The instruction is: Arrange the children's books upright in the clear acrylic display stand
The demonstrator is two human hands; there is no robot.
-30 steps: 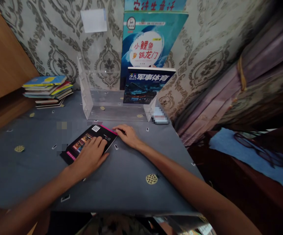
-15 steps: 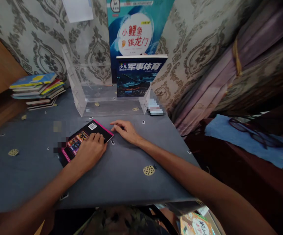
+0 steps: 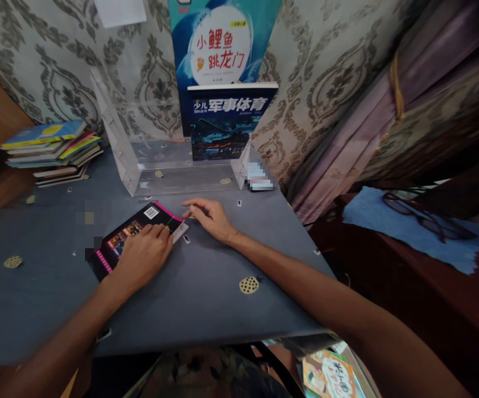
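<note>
A black book [image 3: 134, 227] with pink edging lies face down and aslant on the cloth-covered table, a barcode near its far corner. My left hand [image 3: 145, 251] rests over its near side, fingers bent at the right edge, where white page edges show beneath a slightly raised cover. The thumb is hidden. Just right of the book, my right hand [image 3: 212, 219] hovers at or near the cloth, holding nothing, its index finger stretched toward the book and fingers loosely apart. Behind both hands stands a clear acrylic rack [image 3: 125, 166], with a dark blue book [image 3: 225, 130] upright at its right.
Behind that book stands a taller teal book [image 3: 218, 50] against the patterned wall. A stack of books [image 3: 52, 149] sits at the back left. Glasses [image 3: 419, 213] lie on a blue cloth [image 3: 355, 213] at the right. Below the table's front edge is another book [image 3: 330, 373].
The book's right cover edge has lifted a little under my left hand, baring white pages. My right hand stays close beside it. The whole view has shifted slightly.
</note>
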